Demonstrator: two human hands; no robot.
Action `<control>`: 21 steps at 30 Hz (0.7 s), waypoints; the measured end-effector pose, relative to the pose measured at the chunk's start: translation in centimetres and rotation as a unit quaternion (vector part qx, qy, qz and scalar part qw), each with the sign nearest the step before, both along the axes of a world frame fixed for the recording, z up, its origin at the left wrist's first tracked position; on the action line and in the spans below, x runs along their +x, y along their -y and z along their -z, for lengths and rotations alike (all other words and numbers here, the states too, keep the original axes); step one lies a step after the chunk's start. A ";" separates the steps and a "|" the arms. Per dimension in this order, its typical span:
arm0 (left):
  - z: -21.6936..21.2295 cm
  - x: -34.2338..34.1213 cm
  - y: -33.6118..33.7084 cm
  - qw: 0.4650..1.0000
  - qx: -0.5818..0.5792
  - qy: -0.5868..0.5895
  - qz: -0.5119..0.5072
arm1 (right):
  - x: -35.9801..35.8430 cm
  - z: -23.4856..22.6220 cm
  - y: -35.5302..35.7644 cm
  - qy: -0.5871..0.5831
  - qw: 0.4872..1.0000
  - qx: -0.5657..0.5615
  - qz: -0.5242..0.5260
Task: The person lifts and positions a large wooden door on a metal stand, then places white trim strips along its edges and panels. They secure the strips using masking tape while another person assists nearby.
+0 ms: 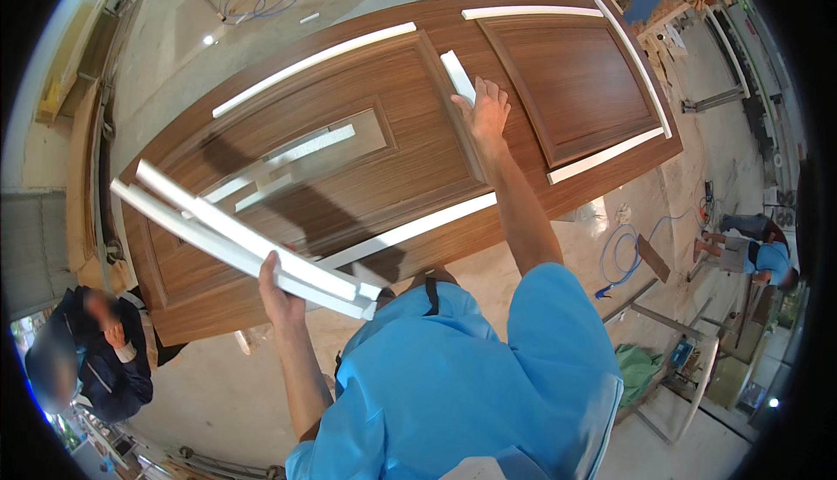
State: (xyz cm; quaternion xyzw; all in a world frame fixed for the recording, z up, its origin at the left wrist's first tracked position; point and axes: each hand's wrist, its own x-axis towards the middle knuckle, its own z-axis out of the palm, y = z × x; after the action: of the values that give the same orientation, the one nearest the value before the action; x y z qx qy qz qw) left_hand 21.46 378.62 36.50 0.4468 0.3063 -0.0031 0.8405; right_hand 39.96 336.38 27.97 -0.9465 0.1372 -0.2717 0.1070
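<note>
A large brown wood-grain panelled door [418, 144] lies flat before me. My left hand [281, 292] grips two long white foam strips [235, 240] near their right ends, and they stretch out over the door's left part. Over the door's middle rail, my right hand [488, 112] holds the near end of a short white foam strip [457, 74], thumb on its left side and fingers on its right. More white strips lie along the door: one by the far edge [314, 70], one by the near edge [410, 229], and several around the right panel [606, 156].
A person in dark clothes [113, 358] is close to the door's left near corner. Another person in blue [767, 258] is farther off at the right. A blue hose [617, 249] and a metal frame [671, 327] are on the floor to the right.
</note>
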 end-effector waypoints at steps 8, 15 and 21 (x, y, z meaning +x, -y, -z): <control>-1.7 9.0 11.0 0.991 -0.016 0.064 0.119 | -9.6 -9.7 -14.9 -0.134 0.774 0.465 -0.408; -1.8 10.4 13.8 0.979 0.029 0.026 0.200 | -10.5 -8.9 -10.7 -0.163 0.823 0.454 -0.300; -1.9 9.9 12.3 0.981 0.023 0.051 0.188 | -4.8 -4.6 3.2 -0.097 0.977 0.185 -0.031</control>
State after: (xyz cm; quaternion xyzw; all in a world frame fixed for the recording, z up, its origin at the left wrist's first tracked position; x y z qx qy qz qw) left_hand 31.33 366.35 38.39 0.5154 0.1733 -0.1307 0.8290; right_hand 35.20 333.19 32.61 -0.9360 0.1653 -0.1449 0.2749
